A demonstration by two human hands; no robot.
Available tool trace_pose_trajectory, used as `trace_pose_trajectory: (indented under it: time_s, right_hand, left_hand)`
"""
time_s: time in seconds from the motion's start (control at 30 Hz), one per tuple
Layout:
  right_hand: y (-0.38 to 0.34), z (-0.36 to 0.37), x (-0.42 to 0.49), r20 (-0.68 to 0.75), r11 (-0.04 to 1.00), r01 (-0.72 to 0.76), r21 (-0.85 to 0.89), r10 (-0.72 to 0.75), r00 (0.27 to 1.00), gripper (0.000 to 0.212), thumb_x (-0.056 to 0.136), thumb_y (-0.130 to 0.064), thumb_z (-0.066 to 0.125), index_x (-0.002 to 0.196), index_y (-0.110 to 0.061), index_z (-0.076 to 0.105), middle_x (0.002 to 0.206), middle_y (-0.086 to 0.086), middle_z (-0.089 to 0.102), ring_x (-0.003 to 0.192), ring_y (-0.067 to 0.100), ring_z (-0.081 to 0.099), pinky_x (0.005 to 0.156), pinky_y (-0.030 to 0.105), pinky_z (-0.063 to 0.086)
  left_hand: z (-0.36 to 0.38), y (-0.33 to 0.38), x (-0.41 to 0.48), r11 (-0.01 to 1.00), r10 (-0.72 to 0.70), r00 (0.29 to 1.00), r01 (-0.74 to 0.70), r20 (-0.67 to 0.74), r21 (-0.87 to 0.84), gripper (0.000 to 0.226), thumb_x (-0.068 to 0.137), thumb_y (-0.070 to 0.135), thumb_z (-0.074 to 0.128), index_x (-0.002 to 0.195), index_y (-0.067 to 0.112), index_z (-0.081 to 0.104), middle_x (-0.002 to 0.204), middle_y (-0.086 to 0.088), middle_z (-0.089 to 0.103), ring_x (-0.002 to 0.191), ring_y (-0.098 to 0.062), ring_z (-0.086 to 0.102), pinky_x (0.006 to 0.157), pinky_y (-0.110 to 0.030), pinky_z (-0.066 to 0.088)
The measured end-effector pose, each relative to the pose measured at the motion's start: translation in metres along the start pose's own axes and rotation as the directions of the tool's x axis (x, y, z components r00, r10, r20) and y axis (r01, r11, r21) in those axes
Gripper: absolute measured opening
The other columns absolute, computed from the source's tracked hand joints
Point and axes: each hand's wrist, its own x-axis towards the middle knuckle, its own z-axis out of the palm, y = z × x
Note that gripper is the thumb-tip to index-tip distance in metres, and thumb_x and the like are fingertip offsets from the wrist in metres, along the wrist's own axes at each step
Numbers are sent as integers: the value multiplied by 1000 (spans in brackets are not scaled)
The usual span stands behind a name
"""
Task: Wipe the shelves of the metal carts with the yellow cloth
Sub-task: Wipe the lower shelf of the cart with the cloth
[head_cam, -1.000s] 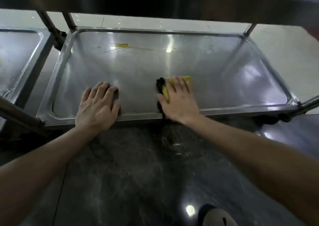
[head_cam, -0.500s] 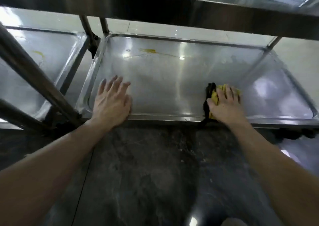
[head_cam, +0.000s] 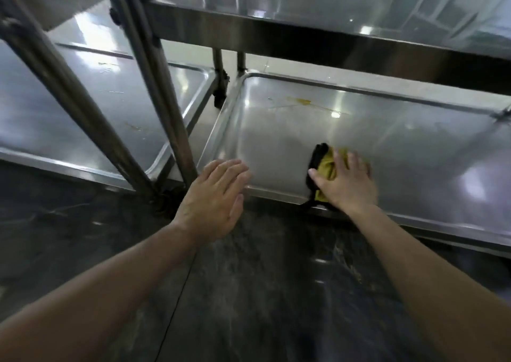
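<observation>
Since half second ago: yellow cloth [head_cam: 328, 165] slid left along front of bottom shelf [head_cam: 414, 154], now nearer yellow smear [head_cam: 302, 101]. Left hand [head_cam: 213, 198] no longer splayed: fingers straight, together, over shelf's front-left corner; contact unclear. Right hand [head_cam: 347, 184] flat, fingers straight, slightly spread, pressing cloth onto shelf beside front rim.

A dark, marbled stone floor [head_cam: 262, 292], crossed by a thin seam [head_cam: 177, 306], spreads in front of 2 stainless-steel carts parked side by side, the left cart [head_cam: 83, 118] and the right cart [head_cam: 414, 154]. Beyond them lie pale glossy tiles [head_cam: 91, 29]. Overhead light glints off the dark stone in small bright spots [head_cam: 320, 260]. The right cart's upper shelf [head_cam: 359, 7] mirrors a pale grid, too blurred to identify.
</observation>
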Motion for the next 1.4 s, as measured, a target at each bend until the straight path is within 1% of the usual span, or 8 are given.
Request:
trace_pose_trajectory:
  time_s: [0.2,0.3,0.4,0.77,0.9,1.1,1.27,1.4]
  right_hand:
    - [-67,11,7,-13,999,35,-42,-35,999,91,94,-79,16,171,-32,11,179,12,-2,165,29,-7,132,56,-3]
    - [-139,21,-3,28,963,268,-20,-267,963,86,99,-75,23,172,-32,8,179,11,-11,164,26,-15,132,54,-8]
    - [-155,23,-9,51,949,314,16,-314,948,92,98,-79,25,172,-29,2,178,7,-15,164,23,-18,133,51,-7]
    - [-35,6,55,-58,954,-296,44,298,953,96,93,-78,19,171,-23,14,178,18,-3,165,36,-4,131,58,-2]
    - [-150,23,59,-104,1000,1,2,0,995,86,100,-67,21,171,-20,13,176,24,-3,164,40,-5,130,59,-10]
    - [-166,30,50,28,932,357,65,-360,933,84,99,-75,30,171,-36,12,180,2,-9,165,20,-13,132,48,-10]
    - [-23,7,59,-85,994,-13,110,23,996,86,94,-74,32,168,-30,28,179,7,9,164,27,4,133,48,2]
    - [-74,12,91,-117,952,-297,72,304,946,90,91,-63,23,168,-16,29,176,23,11,163,39,5,130,60,-2]
  left_hand:
    - [-36,-9,-27,854,-518,803,466,-295,-230,57,94,20,78,138,4,48,136,-10,47,127,-32,52,111,-55,48]
    - [-47,-14,4,529,-791,608,616,-76,-584,69,91,45,81,145,22,44,134,8,54,123,-15,60,108,-39,55]
    - [-54,-23,27,362,-869,494,684,36,-634,38,95,60,70,116,30,61,101,10,72,92,-14,72,90,-49,62]
    - [-38,-37,14,566,-785,613,647,-94,-510,30,104,52,61,112,23,56,77,4,72,65,-5,71,66,-31,62]
    - [-40,-36,16,559,-800,592,670,-103,-489,25,106,45,62,110,22,52,78,1,73,72,3,70,59,-3,46]
    - [-35,-39,14,596,-785,598,656,-162,-464,43,105,56,56,124,17,54,81,3,73,68,-4,71,64,-11,51]
    - [-31,-36,15,630,-769,593,641,-238,-438,31,106,47,59,113,17,53,74,-2,72,62,-2,63,65,-1,42]
    - [-31,-35,14,633,-766,601,644,-228,-431,35,105,45,61,116,12,55,76,-1,73,64,-2,64,65,-1,43]
